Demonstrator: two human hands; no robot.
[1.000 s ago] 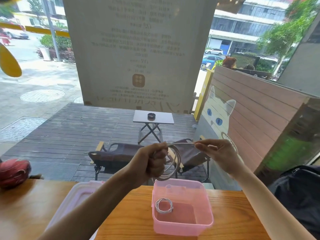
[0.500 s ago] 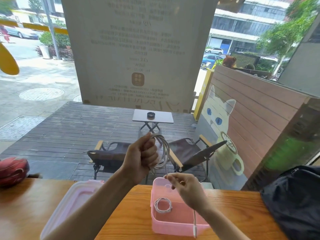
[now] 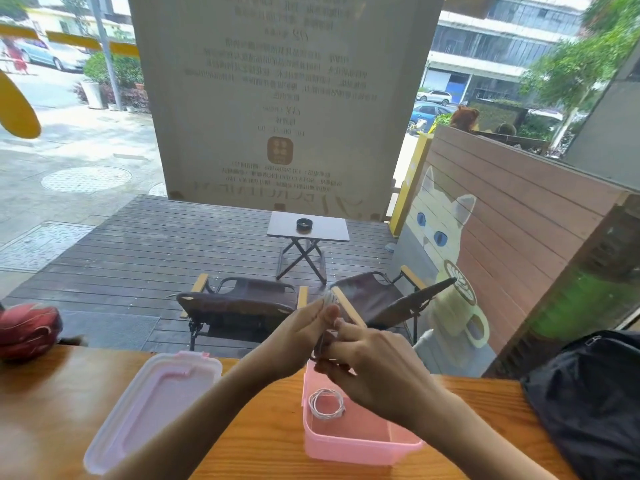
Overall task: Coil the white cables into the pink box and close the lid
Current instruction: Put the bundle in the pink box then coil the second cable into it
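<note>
1. Change: the right hand [image 3: 372, 362], which half a second ago drew a free length of cable down over the box, now meets the left hand [image 3: 301, 336] above the far rim of the pink box [image 3: 360, 445]. No loose tail hangs in view any longer.
2. Meaning: in my judgement the second white cable [image 3: 328, 301] is nearly wound, and the final wrap or tuck is in hand; dropping it into the box and closing come next.
3. Hand state: the left hand grips the bundle, fingers curled round it. The right hand's fingers pinch at the bundle's near side; the exact contact is hidden.
4. Orientation: the held coil stands roughly on edge, its long axis running up and down, top just clear of the left fingers.
5. First coil [image 3: 326, 403]: lies flat in the box's left part.
6. Lid [image 3: 152, 407]: off, lying on the wooden table [image 3: 45, 403], left of the box.
</note>
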